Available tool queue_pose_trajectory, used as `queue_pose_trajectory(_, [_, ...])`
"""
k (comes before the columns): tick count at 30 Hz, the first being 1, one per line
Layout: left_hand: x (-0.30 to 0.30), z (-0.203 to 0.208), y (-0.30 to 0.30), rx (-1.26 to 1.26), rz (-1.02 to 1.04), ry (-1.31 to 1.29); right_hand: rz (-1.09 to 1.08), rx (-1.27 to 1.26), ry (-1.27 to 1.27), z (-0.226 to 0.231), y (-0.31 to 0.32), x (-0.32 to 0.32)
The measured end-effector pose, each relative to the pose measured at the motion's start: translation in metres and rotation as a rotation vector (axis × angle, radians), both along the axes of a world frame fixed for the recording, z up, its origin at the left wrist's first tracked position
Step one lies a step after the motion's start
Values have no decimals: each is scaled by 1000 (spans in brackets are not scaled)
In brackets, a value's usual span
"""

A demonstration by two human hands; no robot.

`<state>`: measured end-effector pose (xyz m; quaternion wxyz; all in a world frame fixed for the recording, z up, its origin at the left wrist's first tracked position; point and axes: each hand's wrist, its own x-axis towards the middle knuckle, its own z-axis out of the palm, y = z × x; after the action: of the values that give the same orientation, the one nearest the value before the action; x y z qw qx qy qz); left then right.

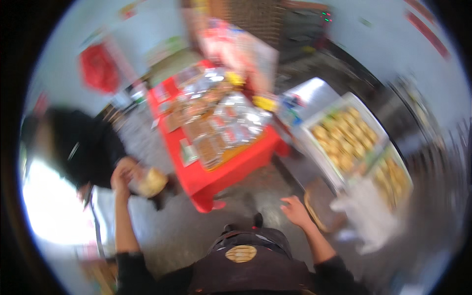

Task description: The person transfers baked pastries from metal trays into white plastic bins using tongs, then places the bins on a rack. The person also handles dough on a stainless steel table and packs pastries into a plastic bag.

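Observation:
At the left, my left hand [121, 178] reaches forward with its fingers closed at the neck of a see-through bag of round yellow bread [153, 183]. Blur hides the exact grip. A person in dark clothes [83, 147] stands there, with a sleeve ending right at my hand; the other hand cannot be told apart clearly. My right hand [296, 212] is held in the air on the right, empty, its fingers apart. Beyond it stands a white box of round golden breads [346, 135].
A table with a red cloth [211, 182] bears several clear packs of food [221, 123]. A blurred person in a pink patterned top [231, 49] is behind it. On the right, a white plastic bag [366, 216] lies against the box, near a metal-topped counter [312, 96].

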<state>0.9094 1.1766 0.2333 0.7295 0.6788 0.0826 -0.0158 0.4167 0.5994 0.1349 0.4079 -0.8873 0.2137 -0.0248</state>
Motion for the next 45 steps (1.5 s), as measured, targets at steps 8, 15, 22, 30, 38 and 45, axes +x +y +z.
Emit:
queue_pose_trajectory(8, [89,-47,79,418,-74,-166,-287,185,169,13,67,-73])
queue_pose_trajectory(15, [67,-45,49,1291,495,-146,-620,78,166,28,30,-191])
queue_pose_trajectory(22, [-95,-161,-132,1414,200,17,-1112,-241,85,69,-134,-363])
queue_pose_trajectory(30, [-429,-180,-513,758,-587,-309,-941,-655,324,44,-433,-462])
queue_pose_trajectory(38, [-579,-29,-757,447,-1215,-481,-660,-233,615,-6,-546,-474])
queue_pose_trajectory(45, [-653,-42,-891,607,-1487,-1122,-698,-228,717,11,-531,-465])
